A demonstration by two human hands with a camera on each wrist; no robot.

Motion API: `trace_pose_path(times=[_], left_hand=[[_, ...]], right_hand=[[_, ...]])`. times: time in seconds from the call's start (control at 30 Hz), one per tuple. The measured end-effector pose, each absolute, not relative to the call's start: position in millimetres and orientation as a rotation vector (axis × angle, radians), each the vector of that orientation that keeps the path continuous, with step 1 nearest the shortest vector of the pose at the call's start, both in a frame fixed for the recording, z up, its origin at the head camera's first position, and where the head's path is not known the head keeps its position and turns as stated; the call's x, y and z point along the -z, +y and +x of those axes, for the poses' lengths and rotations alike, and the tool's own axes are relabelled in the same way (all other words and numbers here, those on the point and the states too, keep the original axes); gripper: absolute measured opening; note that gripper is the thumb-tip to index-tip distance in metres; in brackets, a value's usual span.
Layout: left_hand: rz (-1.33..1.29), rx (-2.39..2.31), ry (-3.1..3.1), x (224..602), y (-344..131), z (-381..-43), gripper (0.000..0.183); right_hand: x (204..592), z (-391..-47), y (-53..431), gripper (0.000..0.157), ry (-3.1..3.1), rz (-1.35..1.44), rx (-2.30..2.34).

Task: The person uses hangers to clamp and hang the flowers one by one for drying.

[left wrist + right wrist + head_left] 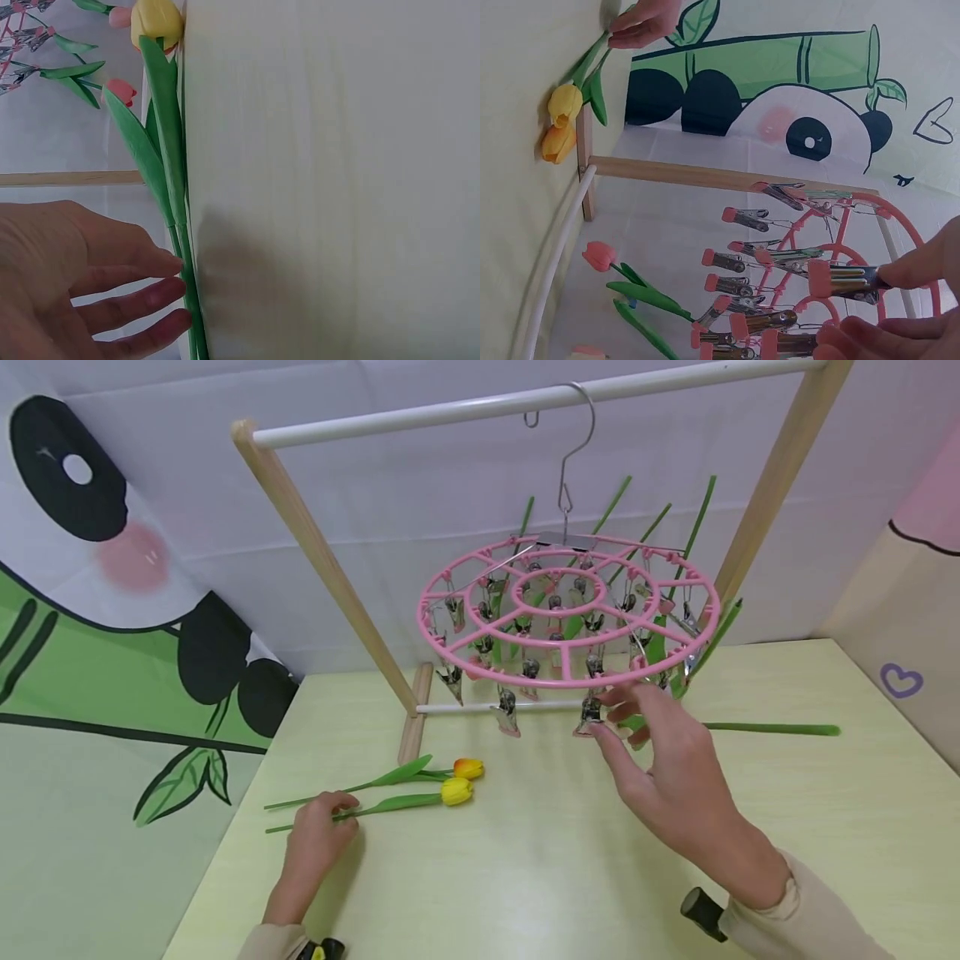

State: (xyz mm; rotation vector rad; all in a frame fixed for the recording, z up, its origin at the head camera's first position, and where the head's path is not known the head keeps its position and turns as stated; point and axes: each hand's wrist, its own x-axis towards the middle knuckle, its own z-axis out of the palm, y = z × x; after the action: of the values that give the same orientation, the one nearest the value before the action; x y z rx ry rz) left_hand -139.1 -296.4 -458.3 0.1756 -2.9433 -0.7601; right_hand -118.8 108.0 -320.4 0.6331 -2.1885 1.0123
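Note:
My right hand (675, 768) is raised at the front edge of a pink round clip hanger (566, 683). Its thumb and fingers pinch a metal clip with pink tips (588, 717) that dangles from the ring. In the right wrist view the thumb touches the handle end of this clip (844, 279). My left hand (318, 835) is low over the table at the left, fingertips touching the green stems of two artificial tulips lying there. One is a yellow tulip (456, 791), the other an orange-yellow tulip (468, 768).
The hanger hooks over the white rod (420, 417) of a wooden-legged rack. Several other clips hang around it, and green stems stick up behind it. A pink tulip (600, 256) shows below the clips. A green stem (772, 728) lies at the right.

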Motion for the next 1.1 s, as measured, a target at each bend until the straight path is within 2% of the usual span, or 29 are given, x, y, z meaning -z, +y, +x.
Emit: trace_pose_path(times=[0.43,0.8,1.1], left_hand=[[0.210,0.691,-2.977,460,-303,-140,0.014],[0.154,0.571,-3.007,461,-303,-143,0.006],[0.141,0.498,-3.018,461,-302,-145,0.006]], right_hand=[[320,-130,100,0.035,-2.165,0.764,-1.157],[319,-130,98,0.029,-2.230,0.770,-1.201],[320,-130,101,0.027,-2.187,0.785,-1.170]])
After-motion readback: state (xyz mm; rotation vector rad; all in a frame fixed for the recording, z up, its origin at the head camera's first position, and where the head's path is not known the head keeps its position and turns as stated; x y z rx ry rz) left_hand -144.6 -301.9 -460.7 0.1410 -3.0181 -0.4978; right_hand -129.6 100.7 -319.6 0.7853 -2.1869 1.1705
